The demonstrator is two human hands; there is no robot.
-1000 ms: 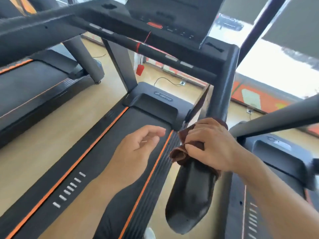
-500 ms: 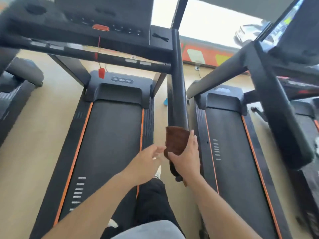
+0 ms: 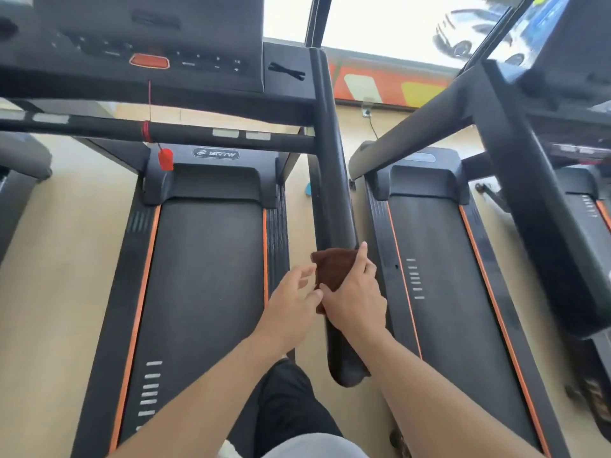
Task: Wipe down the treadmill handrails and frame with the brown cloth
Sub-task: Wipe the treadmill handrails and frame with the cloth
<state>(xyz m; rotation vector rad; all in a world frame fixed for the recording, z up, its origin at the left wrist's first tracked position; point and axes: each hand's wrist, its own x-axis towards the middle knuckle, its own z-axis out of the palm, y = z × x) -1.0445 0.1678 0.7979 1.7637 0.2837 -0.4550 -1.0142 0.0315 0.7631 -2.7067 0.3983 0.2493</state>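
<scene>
We see the right hand [image 3: 355, 297] gripping the brown cloth [image 3: 332, 267] on the right handrail [image 3: 334, 193] (near its tail end), left hand [image 3: 291, 300] loose and open just beside it, over the treadmill belt [image 3: 208, 276].

open belt [image 3: 208, 276] left, handrail [image 3: 334, 193] right

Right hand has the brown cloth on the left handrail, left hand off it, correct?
Not quite: in the head view the right hand holds the cloth on the right handrail, not the left one. The left hand is open beside it.
</scene>
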